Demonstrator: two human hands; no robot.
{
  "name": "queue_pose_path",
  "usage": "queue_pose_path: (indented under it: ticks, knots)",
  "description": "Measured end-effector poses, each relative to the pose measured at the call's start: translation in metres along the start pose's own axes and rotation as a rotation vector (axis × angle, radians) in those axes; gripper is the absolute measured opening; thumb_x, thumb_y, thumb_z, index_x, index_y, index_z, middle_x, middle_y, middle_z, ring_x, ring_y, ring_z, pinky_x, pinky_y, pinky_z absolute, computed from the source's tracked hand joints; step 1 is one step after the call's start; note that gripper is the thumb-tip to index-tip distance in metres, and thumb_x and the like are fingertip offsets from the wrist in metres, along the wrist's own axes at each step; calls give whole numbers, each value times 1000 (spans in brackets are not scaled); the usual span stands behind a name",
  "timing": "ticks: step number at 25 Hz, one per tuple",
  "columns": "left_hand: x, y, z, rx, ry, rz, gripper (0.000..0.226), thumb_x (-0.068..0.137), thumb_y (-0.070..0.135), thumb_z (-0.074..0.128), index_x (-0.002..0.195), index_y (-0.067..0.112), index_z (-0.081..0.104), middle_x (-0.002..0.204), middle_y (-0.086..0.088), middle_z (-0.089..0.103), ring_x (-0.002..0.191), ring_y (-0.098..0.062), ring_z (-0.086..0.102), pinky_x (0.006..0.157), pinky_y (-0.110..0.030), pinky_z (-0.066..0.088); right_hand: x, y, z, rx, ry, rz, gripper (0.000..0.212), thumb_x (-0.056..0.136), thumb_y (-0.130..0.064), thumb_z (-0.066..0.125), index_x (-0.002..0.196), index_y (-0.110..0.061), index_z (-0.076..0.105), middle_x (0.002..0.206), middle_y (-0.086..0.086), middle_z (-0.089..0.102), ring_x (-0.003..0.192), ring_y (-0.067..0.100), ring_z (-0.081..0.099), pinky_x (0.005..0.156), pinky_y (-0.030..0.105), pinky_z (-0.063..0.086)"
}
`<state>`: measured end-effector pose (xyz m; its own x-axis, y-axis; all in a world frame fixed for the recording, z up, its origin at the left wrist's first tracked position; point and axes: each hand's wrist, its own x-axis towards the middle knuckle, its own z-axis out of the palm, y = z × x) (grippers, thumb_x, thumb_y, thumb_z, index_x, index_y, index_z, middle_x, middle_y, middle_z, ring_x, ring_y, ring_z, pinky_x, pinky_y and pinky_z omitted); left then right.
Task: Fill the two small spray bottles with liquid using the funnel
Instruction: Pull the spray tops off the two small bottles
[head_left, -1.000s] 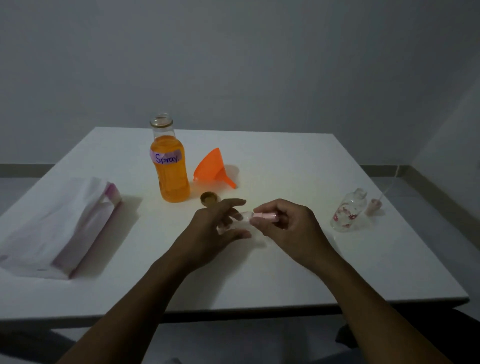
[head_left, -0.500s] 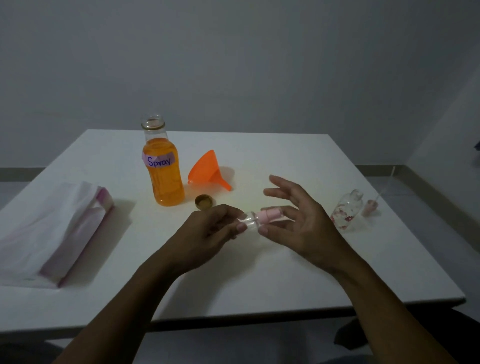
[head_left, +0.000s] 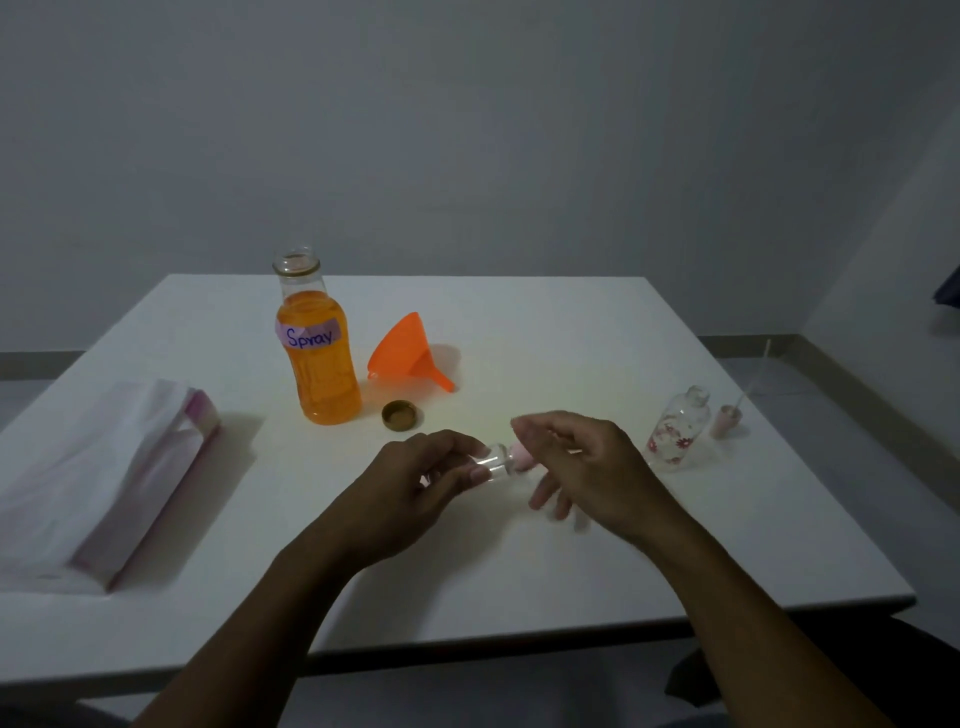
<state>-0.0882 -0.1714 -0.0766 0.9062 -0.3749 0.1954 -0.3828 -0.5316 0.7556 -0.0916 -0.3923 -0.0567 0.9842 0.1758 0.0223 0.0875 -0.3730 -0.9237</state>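
Two hands are meeting over the table (head_left: 571, 322): my left hand (head_left: 415, 486) is pinching the small spray bottle (head_left: 491, 462) by its clear body, light and probably slick, while my right hand (head_left: 589, 467) is curling loosely at its pink cap (head_left: 521, 460); whether it grips, I cannot tell. Funnel (head_left: 408, 348) and orange bottle (head_left: 322, 364) are sitting behind, obstructing nothing.

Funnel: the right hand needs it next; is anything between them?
Nothing visible: bare table lies between the right hand and the funnel; the gold cap sits left of that path. That hand pinches the pink cap of the small bottle in the left hand.
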Motion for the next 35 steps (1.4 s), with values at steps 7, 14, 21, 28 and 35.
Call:
queue_pose_path:
  ticks: [7, 14, 21, 28, 35]
  knots:
    - [2, -2, 0, -7, -42, -5, 36, 89, 44, 52, 118, 25, 62, 109, 14, 67, 93, -2, 62, 79, -22, 54, -3, 8, -13, -141, -36, -276, 24, 86, -10, 77, 106, -22, 78, 102, -11, 75, 98, 10, 71, 87, 27, 58]
    - [1, 2, -2, -23, -37, -22, 37, 85, 48, 52, 115, 28, 62, 108, 16, 67, 92, 3, 61, 80, -19, 53, -5, 3, -16, -161, -69, -243, 57, 82, -40, 78, 135, -35, 58, 136, -17, 61, 123, 0, 58, 99, 23, 53]
    - [0, -3, -1, 14, -95, -42, 45, 85, 54, 48, 119, 27, 62, 114, 13, 66, 96, -3, 62, 83, -28, 55, -8, 7, -21, -181, -50, -189, 15, 88, -27, 76, 103, -27, 78, 90, -7, 78, 84, 12, 73, 74, 30, 61]
    - [2, -3, -8, -127, -85, -122, 35, 83, 41, 62, 114, 25, 62, 100, 8, 70, 87, -4, 67, 74, -21, 56, -10, 12, -45, -378, 227, -338, 34, 75, -15, 87, 101, -36, 77, 98, -15, 69, 93, 5, 64, 80, 24, 55]
    - [5, 5, 7, -371, -43, -122, 39, 80, 30, 72, 116, 22, 61, 112, 10, 70, 104, -4, 66, 86, -23, 54, -4, 20, -45, -41, 424, -191, 21, 91, -31, 73, 111, -29, 74, 103, -11, 76, 98, 6, 72, 87, 34, 60]
